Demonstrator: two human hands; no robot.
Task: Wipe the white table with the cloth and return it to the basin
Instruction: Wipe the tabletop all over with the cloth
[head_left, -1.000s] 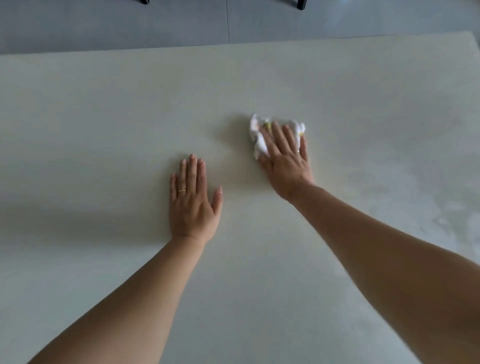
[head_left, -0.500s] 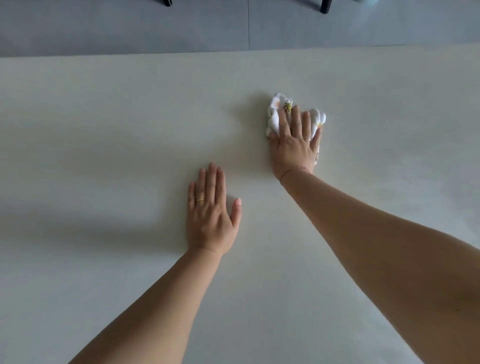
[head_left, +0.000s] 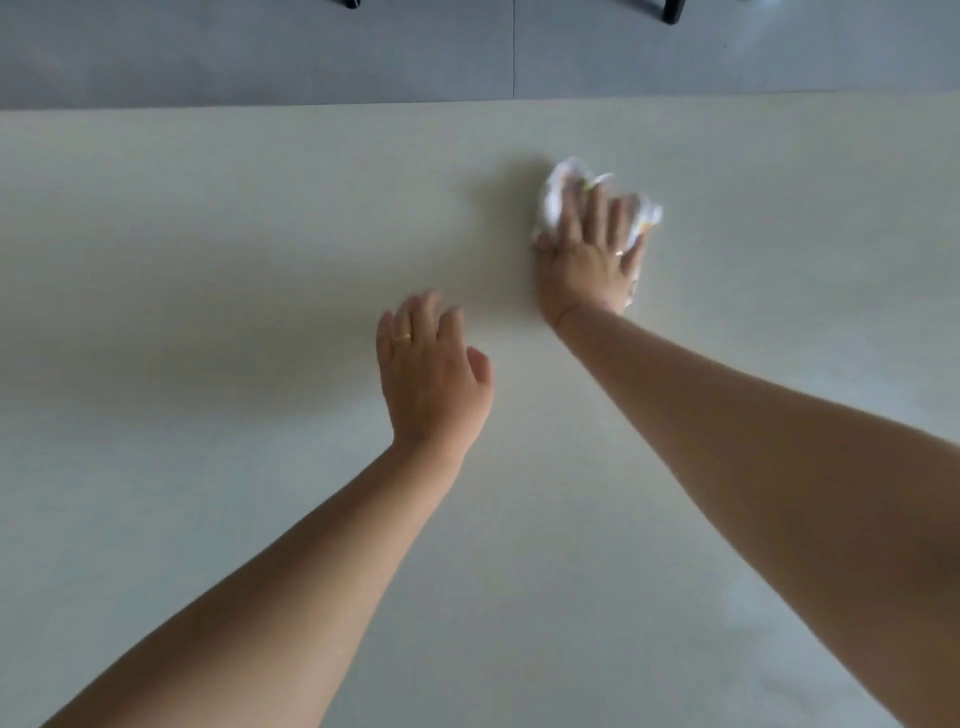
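The white table (head_left: 208, 260) fills most of the head view. A crumpled white cloth (head_left: 558, 195) with small coloured marks lies on it right of centre, towards the far edge. My right hand (head_left: 592, 249) presses flat on the cloth with straight, spread fingers; most of the cloth is hidden under it. My left hand (head_left: 431, 374) is nearer to me and to the left, fingers relaxed and slightly bent, low over the bare tabletop; whether it touches is unclear. The basin is out of sight.
Beyond the table's far edge (head_left: 467, 104) lies a grey tiled floor (head_left: 260, 47). Two dark furniture legs (head_left: 670, 10) stand on it at the top of the view.
My right hand has pushed the cloth away from me, towards the far edge. My left hand was flat on the table and now has its fingers slightly bent and looks lifted.
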